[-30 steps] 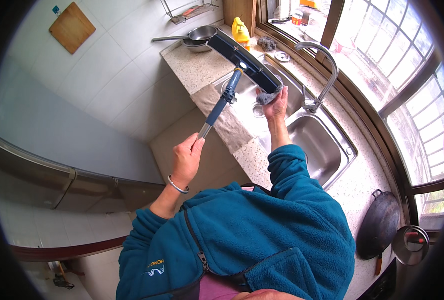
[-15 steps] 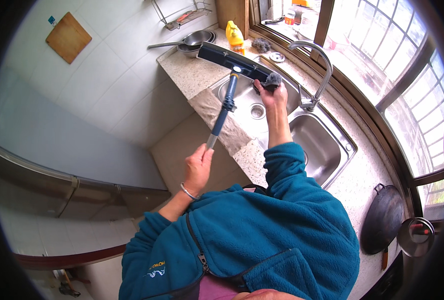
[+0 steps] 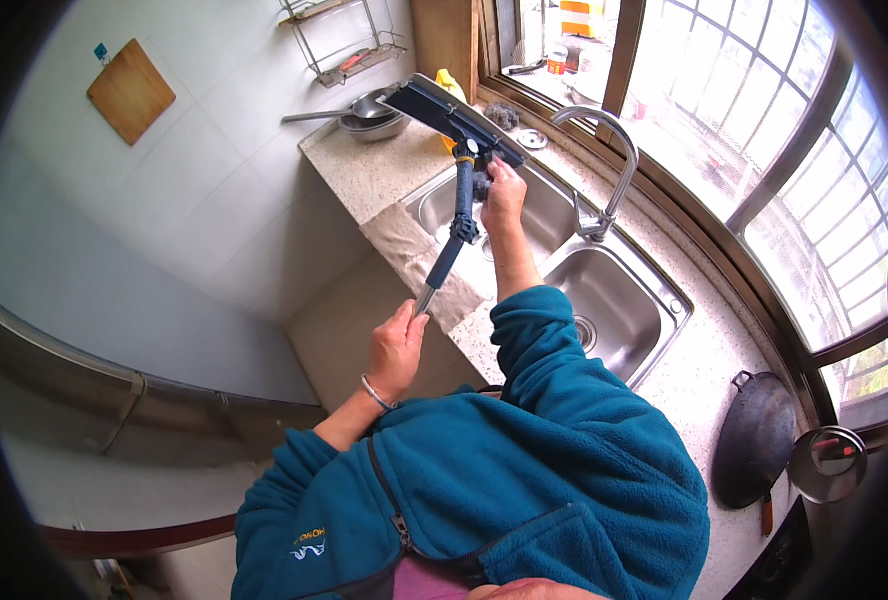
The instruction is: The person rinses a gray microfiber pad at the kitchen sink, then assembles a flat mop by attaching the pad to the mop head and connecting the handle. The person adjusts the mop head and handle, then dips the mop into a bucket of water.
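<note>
Holding a long-handled wiper [image 3: 427,110] in both hands, the person stands at the sink. Nearest: teal fleece jacket [image 3: 554,450], small yellow lettering over a white emblem on the left of the chest, the only clear writing close up. Left hand [image 3: 396,345], silver bangle at the wrist, is wrapped around the wiper's pole, same as half a second ago. Pole now kinks more at its collar; it ran nearly straight before.

Right hand [image 3: 505,195] is closed on a dark grey scrubber [image 3: 481,186], up against the wiper head's right part. Half a second ago it was at the head's right end with the scrubber bunched on top; now hand sits closer in to the joint, scrubber hanging below the head, partly hidden. Head slants down to the right, above the sink [image 3: 619,290] and tabletop [image 3: 349,185].

Beyond, the yellow bottle [image 3: 449,84] is mostly behind the head; its orange lower part showed earlier, now largely covered, label unreadable. Past the window, a red-and-white jar [image 3: 556,62] has a label too small to read.
</note>
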The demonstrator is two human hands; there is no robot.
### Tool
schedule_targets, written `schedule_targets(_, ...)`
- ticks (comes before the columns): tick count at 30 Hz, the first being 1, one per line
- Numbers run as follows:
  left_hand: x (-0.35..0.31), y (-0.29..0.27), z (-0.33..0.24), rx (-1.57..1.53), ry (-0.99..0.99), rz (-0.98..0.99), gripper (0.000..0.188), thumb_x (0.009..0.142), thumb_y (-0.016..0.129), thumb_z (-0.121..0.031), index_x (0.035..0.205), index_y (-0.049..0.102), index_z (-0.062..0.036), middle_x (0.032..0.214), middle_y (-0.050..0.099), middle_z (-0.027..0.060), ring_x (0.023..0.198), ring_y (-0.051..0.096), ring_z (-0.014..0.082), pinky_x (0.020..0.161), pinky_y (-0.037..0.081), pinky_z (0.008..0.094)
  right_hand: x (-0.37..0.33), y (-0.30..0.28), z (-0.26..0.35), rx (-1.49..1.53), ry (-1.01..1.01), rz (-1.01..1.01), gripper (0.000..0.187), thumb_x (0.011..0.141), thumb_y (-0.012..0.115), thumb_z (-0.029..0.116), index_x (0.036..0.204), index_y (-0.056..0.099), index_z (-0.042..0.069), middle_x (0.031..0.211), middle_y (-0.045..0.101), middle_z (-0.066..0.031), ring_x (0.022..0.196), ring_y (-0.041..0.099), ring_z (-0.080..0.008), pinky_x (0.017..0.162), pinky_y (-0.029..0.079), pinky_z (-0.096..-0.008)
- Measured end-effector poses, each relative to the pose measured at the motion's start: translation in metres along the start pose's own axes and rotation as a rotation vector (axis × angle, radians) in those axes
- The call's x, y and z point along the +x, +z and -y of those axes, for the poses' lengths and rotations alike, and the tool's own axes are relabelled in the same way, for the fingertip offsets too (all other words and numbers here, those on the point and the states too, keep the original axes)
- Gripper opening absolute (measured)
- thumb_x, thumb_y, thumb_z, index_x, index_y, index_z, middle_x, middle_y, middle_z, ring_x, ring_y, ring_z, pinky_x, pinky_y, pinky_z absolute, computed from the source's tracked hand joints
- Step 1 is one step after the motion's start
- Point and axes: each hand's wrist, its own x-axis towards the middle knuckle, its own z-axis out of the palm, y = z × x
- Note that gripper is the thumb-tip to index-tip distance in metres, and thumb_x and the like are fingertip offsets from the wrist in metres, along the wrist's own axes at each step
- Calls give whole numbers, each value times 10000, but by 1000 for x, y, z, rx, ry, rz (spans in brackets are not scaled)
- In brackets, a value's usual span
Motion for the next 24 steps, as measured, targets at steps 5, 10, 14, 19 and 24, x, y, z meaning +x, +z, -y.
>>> schedule_targets(5, 12, -17, 6, -18, -190, -10, 130, 944, 576, -132, 964, 602, -7, 651, 514, 201, 543, 508, 350, 514, 420, 389, -20, -14, 32, 3, 24, 91, 257, 865, 572, 17, 1113, 581, -49, 945, 644, -123, 774, 656, -216, 644, 588, -362)
schedule_targets(10, 15, -28, 8, -406, -376, 32, 182, 972, 563, -169, 995, 632, -2, 574, 480, 1, 488, 449, 60, 441, 366, 245, -22, -48, 30, 190, -173, -83, 389, 913, 538, 71, 1302, 522, 77, 1157, 610, -77, 977, 629, -204, 725, 559, -381)
schedule_targets(14, 6, -31, 0, -623, -500, 181, 255, 989, 546, -202, 1131, 608, 1, 597, 499, -22, 431, 404, 27, 368, 323, 192, -9, -37, 24, -743, -613, -89, 510, 844, 651, 159, 1317, 516, 22, 1209, 539, -186, 1125, 517, -317, 1013, 385, -378)
schedule_targets(19, 4, -33, -10, -702, -513, 222, 287, 996, 536, -208, 1186, 588, 2, 605, 507, -7, 402, 385, 30, 347, 314, 191, -26, 10, 21, -980, -890, -340, 500, 781, 638, 79, 1265, 541, 3, 1254, 448, -239, 1189, 444, -420, 1043, 349, -450)
schedule_targets(24, 2, -34, -19, -678, -522, 277, 281, 998, 532, -193, 1195, 582, 1, 618, 510, -1, 414, 388, 34, 353, 314, 191, -33, 38, 16, -1099, -1128, -149, 485, 733, 642, 11, 1210, 593, 83, 1138, 472, -228, 1046, 479, -424, 879, 438, -465)
